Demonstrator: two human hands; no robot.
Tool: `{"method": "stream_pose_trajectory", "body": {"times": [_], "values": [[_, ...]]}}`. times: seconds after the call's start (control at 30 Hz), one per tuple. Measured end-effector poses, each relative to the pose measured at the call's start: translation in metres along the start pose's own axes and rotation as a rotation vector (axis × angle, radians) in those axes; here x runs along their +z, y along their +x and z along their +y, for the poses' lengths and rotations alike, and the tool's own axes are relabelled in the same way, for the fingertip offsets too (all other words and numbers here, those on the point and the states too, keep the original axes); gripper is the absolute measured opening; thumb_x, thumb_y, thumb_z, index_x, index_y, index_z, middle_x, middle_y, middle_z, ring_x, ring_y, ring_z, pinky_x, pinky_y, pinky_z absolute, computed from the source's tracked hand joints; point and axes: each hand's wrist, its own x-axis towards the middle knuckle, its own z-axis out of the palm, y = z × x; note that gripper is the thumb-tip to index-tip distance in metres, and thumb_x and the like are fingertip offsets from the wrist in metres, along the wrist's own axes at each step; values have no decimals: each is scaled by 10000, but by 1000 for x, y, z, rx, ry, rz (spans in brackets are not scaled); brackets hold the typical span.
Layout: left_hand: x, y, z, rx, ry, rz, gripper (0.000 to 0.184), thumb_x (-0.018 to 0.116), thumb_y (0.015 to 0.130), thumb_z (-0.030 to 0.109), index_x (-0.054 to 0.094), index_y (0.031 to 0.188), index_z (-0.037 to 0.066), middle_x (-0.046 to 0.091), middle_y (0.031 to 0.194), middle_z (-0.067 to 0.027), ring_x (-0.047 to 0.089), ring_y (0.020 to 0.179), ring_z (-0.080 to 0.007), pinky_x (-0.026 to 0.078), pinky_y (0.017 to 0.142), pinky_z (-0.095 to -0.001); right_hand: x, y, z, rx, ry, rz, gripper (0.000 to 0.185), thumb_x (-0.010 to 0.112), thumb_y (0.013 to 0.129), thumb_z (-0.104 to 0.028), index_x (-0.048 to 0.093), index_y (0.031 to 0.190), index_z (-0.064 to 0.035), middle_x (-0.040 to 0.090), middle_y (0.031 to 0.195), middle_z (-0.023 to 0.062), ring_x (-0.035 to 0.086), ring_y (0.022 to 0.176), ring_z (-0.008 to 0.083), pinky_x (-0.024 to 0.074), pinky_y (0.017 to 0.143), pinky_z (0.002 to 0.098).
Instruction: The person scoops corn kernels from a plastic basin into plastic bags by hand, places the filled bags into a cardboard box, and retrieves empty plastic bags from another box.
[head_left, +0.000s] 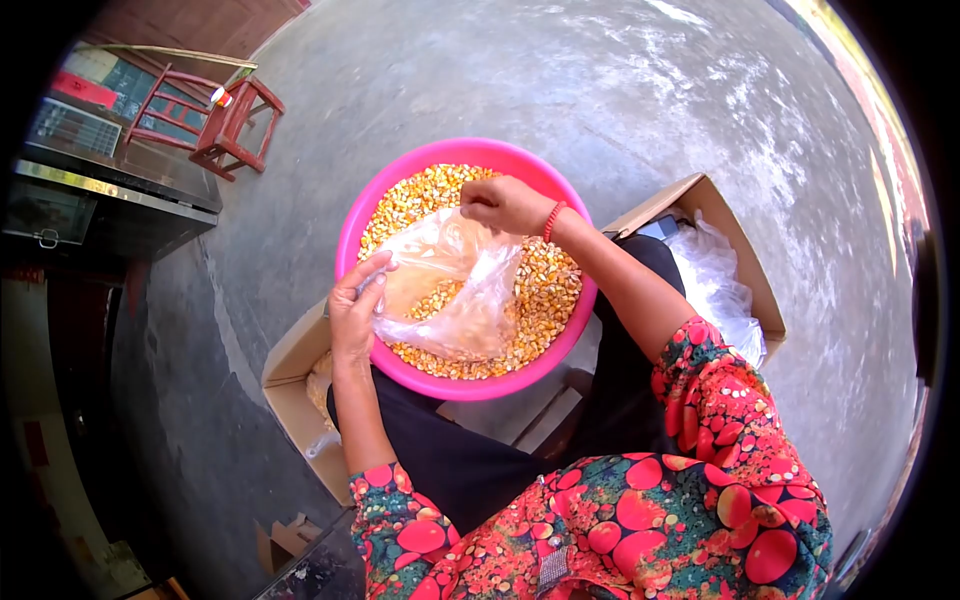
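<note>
A pink basin (462,394) full of yellow corn kernels (548,300) rests over my lap. Across the kernels lies a clear plastic bag (470,318), with its mouth spread wide and kernels showing through or inside it. My left hand (355,308) grips the bag's left edge between thumb and fingers, near the basin's left rim. At the far side, my right hand (505,205) is closed, its fingers curled at the bag's upper edge. Its fingertips are partly hidden. A red beaded bracelet (553,222) circles the right wrist.
An open cardboard box (745,250) on the right holds white plastic bags (715,285) and a dark small object. Another box (295,370) stands at left, partly under my arm. A red wooden chair (215,125) and dark cabinet (120,195) are at the far left on the concrete floor.
</note>
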Motion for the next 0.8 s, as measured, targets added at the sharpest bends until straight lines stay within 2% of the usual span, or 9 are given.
{"method": "stream_pose_trajectory", "body": {"times": [0.03,0.07,0.17,0.37,0.47,0.53,0.63,0.73,0.8], "values": [[-1,-1,1,19,-9,15,302,549,803,-36,623,1086,35,650,939,-47,420,575,11,342,507,-139,1,6,12,-235,-109,135,133,562,859,-156,571,822,-28,584,671,57,569,651,114,444,581,282],[-2,-1,1,19,-9,16,302,549,803,-36,623,1086,35,650,939,-47,420,575,11,342,507,-139,0,8,13,-235,-109,134,133,562,859,-156,571,822,-28,584,671,57,569,651,114,444,581,282],[-5,-2,2,45,-55,67,299,546,801,-46,628,1076,35,650,942,-56,424,574,7,343,505,-141,-1,8,5,-395,417,99,200,558,899,-214,532,801,-41,495,703,-78,426,627,7,371,555,185],[-8,-9,10,147,-238,31,351,561,790,-52,591,1130,29,636,993,-88,494,635,-28,410,565,-161,-13,-9,-23,-263,582,75,175,522,913,-225,587,869,-69,473,661,-88,401,577,2,325,502,163],[1,-7,20,172,-127,64,400,588,782,-37,547,1177,16,618,1033,-108,560,763,-74,462,684,-198,-19,2,2,-140,635,38,141,521,904,-194,598,889,-77,469,654,-68,398,552,21,326,493,171],[-2,-5,22,41,-50,9,432,624,780,0,518,1199,-2,604,1044,-108,568,876,-103,462,780,-232,-23,4,8,38,500,50,115,503,894,-145,599,887,-82,504,680,-50,416,559,25,331,491,176],[-23,-4,-2,-4,281,41,365,628,805,47,539,1153,-13,616,935,-66,570,817,-84,467,723,-215,-26,3,13,33,508,112,157,447,874,-54,598,917,-47,534,729,-21,464,599,43,376,521,177],[-39,-8,-11,-167,298,-33,218,614,831,82,575,1026,-8,605,808,-13,567,751,-68,467,662,-207,-25,3,13,37,479,144,228,392,846,17,596,940,-23,545,792,0,484,633,56,404,556,184],[-42,-8,-18,-133,341,33,149,602,844,99,577,956,5,590,766,6,550,708,-55,456,624,-204,-24,5,13,38,214,146,246,377,836,31,601,925,-18,561,776,10,507,663,68,421,590,207]]}}
